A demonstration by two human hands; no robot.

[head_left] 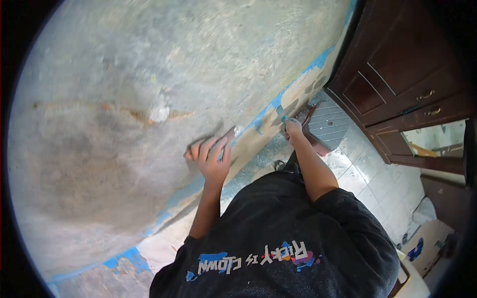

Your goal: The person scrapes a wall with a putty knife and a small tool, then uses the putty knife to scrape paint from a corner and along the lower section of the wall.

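Observation:
My left hand (211, 154) is closed around a flat scraper (229, 134), close against the grey wall (149, 54). A dab of white paste shows at the scraper's tip, and a bit of teal appears between my fingers. Farther right, my right hand (293, 129) grips the teal handle of a putty knife (281, 113). Its blade is at the lower wall, beside a strip of blue paint (288, 88) and damp grey patches. My fingers partly hide both tools.
A grey-topped step stool (329, 122) stands beyond my right hand. Dark wooden cabinets (382, 89) with handles line the right side. Pale floor tiles (367, 166) carry dust and debris. A white filled spot (159, 114) and a crack mark the wall.

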